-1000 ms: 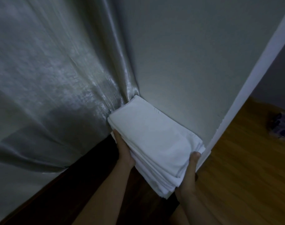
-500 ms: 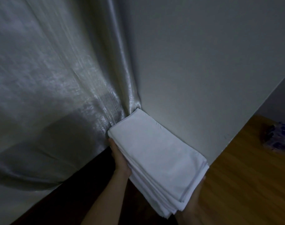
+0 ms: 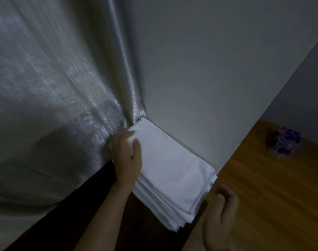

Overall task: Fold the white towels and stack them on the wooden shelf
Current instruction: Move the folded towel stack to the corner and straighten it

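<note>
Your left hand [image 3: 126, 156], fingers loosely spread, rested on the soft, layered stack of folded white towels [image 3: 170, 175] tucked into the dark wooden shelf's [image 3: 136, 221] back corner between shiny curtain [image 3: 55, 91] and smooth wall [image 3: 208, 78], your right hand [image 3: 220, 217] loose, empty, apart.

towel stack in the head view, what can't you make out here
- Towel count: the stack shows blurred layered edges in dim light.
- Shelf: dark, mostly under the stack and arms.
- Right hand: blurred, cut by the bottom edge.
- Blue object on the floor: too blurred to identify.
</note>
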Demonstrator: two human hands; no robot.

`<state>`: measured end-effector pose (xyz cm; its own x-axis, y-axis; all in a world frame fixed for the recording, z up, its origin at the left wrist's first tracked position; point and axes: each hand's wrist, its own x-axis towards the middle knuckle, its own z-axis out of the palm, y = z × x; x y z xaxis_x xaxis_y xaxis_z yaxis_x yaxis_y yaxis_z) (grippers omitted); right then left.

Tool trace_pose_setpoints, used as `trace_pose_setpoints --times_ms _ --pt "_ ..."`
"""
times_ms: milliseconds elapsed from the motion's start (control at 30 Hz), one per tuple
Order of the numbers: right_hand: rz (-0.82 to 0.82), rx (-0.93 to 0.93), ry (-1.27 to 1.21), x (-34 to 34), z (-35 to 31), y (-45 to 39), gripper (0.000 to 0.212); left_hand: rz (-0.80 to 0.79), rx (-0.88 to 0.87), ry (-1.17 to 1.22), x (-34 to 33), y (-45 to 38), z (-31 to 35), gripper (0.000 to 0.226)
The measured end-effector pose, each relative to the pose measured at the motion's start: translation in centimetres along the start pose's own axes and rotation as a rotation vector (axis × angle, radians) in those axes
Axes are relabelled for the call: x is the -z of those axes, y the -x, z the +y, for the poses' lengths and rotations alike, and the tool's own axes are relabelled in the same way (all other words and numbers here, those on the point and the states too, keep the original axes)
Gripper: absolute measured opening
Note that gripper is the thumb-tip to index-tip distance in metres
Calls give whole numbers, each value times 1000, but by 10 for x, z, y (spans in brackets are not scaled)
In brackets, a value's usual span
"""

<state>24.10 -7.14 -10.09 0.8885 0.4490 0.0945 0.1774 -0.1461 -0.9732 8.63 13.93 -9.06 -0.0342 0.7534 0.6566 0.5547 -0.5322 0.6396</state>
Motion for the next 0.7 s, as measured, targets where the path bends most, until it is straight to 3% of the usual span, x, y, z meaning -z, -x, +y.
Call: trace_pose_setpoints --times_ms 67,133,233,333,700 --pt "-238 374 63 -5 -17 -13 15 -323 -216 -129 -7 -26 12 37" --pt "-497 734 241 -18 -24 -35 22 -625 -230 -339 -18 -41 13 59" --pt "-784 935 593 -57 -36 -53 52 -880 -218 -457 -25 -50 -4 87" --pt "-950 878 816 -74 -24 -60 73 -919 -171 -402 -26 -52 -29 100" --pt "-923 881 867 -87 6 -70 77 -890 -146 -394 -42 -44 -51 95"
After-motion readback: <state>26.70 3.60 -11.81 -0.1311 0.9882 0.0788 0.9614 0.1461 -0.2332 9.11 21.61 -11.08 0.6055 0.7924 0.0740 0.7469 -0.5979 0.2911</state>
